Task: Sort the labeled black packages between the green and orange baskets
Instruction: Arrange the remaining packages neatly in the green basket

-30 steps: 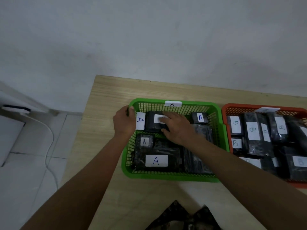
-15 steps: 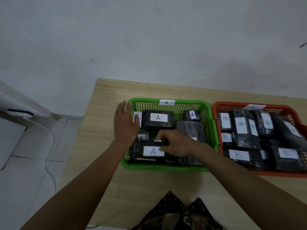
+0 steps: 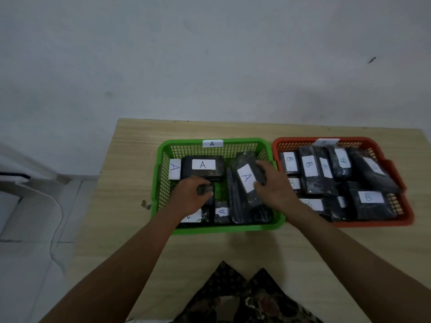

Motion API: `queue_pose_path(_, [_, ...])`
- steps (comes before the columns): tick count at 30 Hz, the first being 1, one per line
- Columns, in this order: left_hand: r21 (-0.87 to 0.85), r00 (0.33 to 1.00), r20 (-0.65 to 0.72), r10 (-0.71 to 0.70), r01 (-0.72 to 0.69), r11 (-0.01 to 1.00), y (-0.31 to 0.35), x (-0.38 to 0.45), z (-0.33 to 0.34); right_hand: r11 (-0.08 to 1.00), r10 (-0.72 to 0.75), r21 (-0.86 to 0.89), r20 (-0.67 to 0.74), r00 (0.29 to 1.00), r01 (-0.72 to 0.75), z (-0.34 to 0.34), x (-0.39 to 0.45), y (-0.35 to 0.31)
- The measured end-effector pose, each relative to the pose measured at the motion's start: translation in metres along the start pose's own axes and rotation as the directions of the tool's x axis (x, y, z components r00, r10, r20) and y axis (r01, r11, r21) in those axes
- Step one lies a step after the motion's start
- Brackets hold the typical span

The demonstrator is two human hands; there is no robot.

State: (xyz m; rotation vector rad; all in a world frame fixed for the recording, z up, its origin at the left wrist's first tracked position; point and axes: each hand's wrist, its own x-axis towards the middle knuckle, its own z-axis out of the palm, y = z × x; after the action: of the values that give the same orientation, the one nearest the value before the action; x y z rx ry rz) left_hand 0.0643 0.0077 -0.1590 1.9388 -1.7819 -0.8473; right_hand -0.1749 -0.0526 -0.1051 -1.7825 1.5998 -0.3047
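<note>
Both hands work inside the green basket [image 3: 161, 173]: right hand [image 3: 274, 187] grips an A package [image 3: 248, 180], left hand [image 3: 189, 197] seemingly a small package [image 3: 205, 189].

Bare forearms, no sleeves; below, dark patterned garment [image 3: 245, 297], perhaps floral, too dim to tell.

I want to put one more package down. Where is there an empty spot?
In the green basket, a small bare patch of floor shows between the left hand and the long A package in the right hand. The orange basket is crowded. The table in front is bare.
</note>
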Motion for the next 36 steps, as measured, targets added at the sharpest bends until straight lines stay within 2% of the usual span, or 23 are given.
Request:
queue_pose_path(2, [0.030, 1.000, 0.009, -0.022, 0.021, 0.999, 0.000, -0.001, 0.006, 0.987, 0.006, -0.164, 0.014, 1.000, -0.003, 0.010, -0.009, 0.003])
queue_pose_path(5, [0.085, 0.995, -0.060, -0.075, 0.080, 0.993, 0.001, -0.004, 0.013, 0.921, 0.034, -0.389, 0.016, 0.999, -0.025, 0.022, -0.019, 0.006])
queue_pose_path(8, [0.125, 0.987, -0.110, -0.113, 0.126, 0.984, 0.004, -0.004, 0.019, 0.872, -0.014, -0.490, -0.010, 1.000, 0.008, 0.027, -0.024, 0.007])
queue_pose_path(12, [0.115, 0.971, -0.137, -0.195, 0.211, 0.971, 0.009, 0.000, 0.023, 0.898, -0.143, -0.424, -0.031, 0.989, 0.116, 0.028, -0.019, 0.001])
queue_pose_path(17, [0.031, 0.927, -0.199, -0.318, 0.331, 0.943, 0.008, 0.003, 0.024, 0.928, -0.256, -0.268, 0.049, 0.965, 0.260, 0.034, -0.007, -0.013])
queue_pose_path(20, [-0.081, 0.880, -0.179, -0.439, 0.432, 0.898, 0.014, 0.008, 0.023, 0.942, -0.256, -0.191, 0.116, 0.960, 0.275, 0.041, 0.000, -0.016])
queue_pose_path(22, [-0.296, 0.841, -0.107, -0.531, 0.483, 0.824, 0.015, 0.008, 0.016, 0.971, -0.216, -0.085, 0.108, 0.970, 0.225, 0.044, 0.005, -0.018])
queue_pose_path(23, [-0.470, 0.827, -0.027, -0.561, 0.485, 0.738, 0.014, 0.008, 0.010, 0.981, -0.191, -0.013, 0.091, 0.977, 0.193, 0.044, 0.007, -0.020])
queue_pose_path(24, [-0.641, 0.812, 0.088, -0.576, 0.489, 0.591, 0.013, 0.006, 0.003, 0.984, -0.172, 0.056, 0.080, 0.982, 0.168, 0.045, 0.009, -0.023])
queue_pose_path(26, [-0.819, 0.789, 0.317, -0.527, 0.507, 0.267, 0.011, 0.002, -0.013, 0.978, -0.141, 0.166, 0.094, 0.986, 0.124, 0.046, 0.013, -0.030])
queue_pose_path(27, [-0.848, 0.782, 0.388, -0.488, 0.511, 0.144, 0.009, 0.000, -0.020, 0.971, -0.124, 0.217, 0.113, 0.986, 0.097, 0.048, 0.015, -0.034])
queue_pose_path(29, [-0.867, 0.781, 0.455, -0.428, 0.498, -0.013, 0.004, -0.004, -0.031, 0.948, -0.078, 0.318, 0.174, 0.982, 0.019, 0.051, 0.019, -0.043])
queue_pose_path(30, [-0.872, 0.786, 0.462, -0.410, 0.486, -0.050, 0.003, -0.005, -0.034, 0.933, -0.053, 0.359, 0.220, 0.974, -0.030, 0.053, 0.022, -0.048])
queue_pose_path(32, [-0.878, 0.801, 0.457, -0.386, 0.475, -0.053, 0.005, -0.007, -0.038, 0.902, -0.034, 0.420, 0.300, 0.953, -0.100, 0.056, 0.026, -0.056])
queue_pose_path(34, [-0.880, 0.806, 0.427, -0.410, 0.475, 0.018, 0.008, -0.006, -0.041, 0.877, -0.043, 0.464, 0.339, 0.940, -0.128, 0.059, 0.029, -0.061])
queue_pose_path(36, [-0.872, 0.809, 0.336, -0.483, 0.461, 0.166, 0.010, -0.005, -0.043, 0.856, -0.058, 0.501, 0.346, 0.936, -0.132, 0.061, 0.031, -0.062])
